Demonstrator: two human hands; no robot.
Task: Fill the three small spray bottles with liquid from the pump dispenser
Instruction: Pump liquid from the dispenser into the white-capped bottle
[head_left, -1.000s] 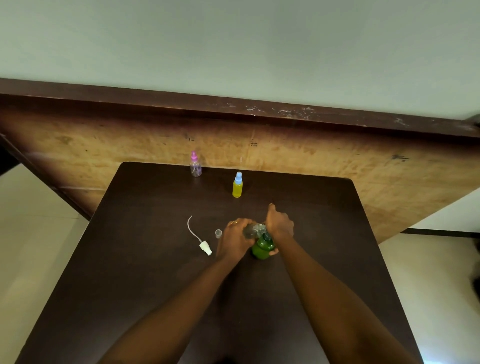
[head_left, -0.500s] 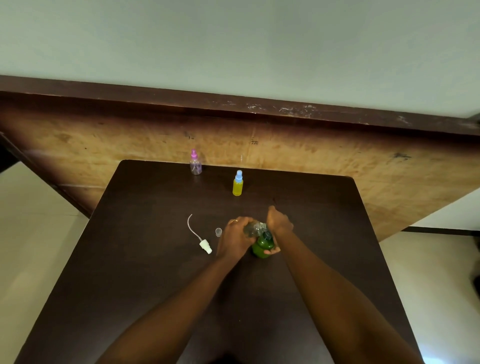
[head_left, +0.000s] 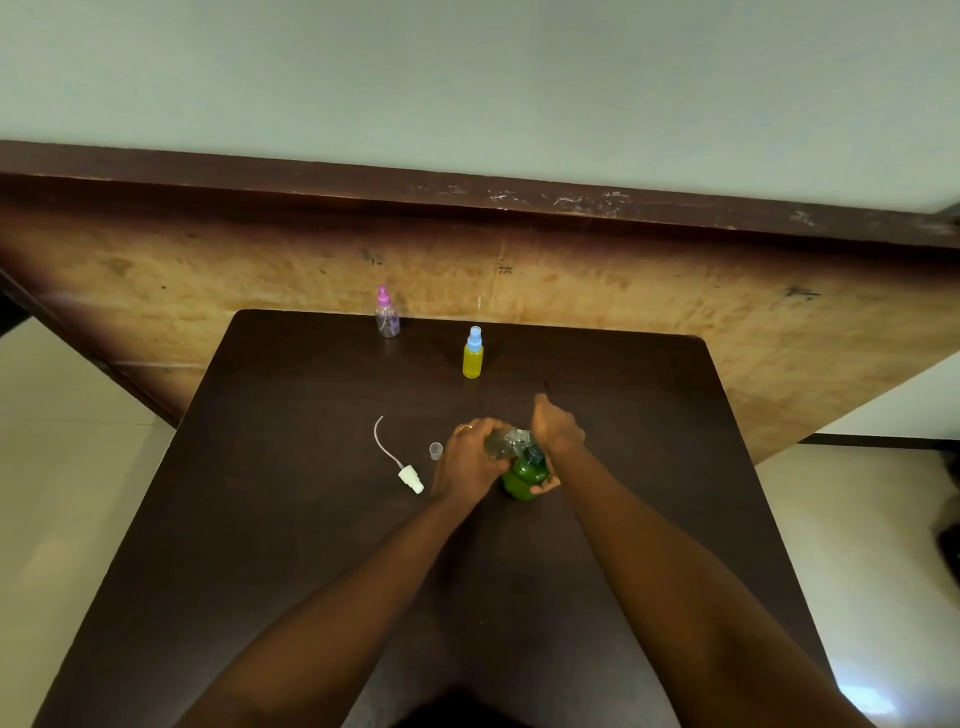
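A green pump dispenser (head_left: 524, 475) stands mid-table. My right hand (head_left: 557, 434) is on its pump head, fingers reaching down around the green body. My left hand (head_left: 467, 462) grips a small clear spray bottle (head_left: 501, 444), held tilted against the pump's spout. That bottle's white spray top (head_left: 410, 478) with its long thin tube lies on the table to the left, beside a small clear cap (head_left: 436, 450). A yellow-filled bottle with a blue top (head_left: 472, 356) and a clear bottle with a pink top (head_left: 387, 314) stand upright at the table's far edge.
The dark brown table (head_left: 291, 545) is square; its far edge meets a worn wooden panel (head_left: 623, 291). Pale tiled floor shows on both sides. The near half of the table holds only my forearms.
Both hands stay on the dispenser and clear bottle. The view has shifted slightly; nothing on the table has moved.
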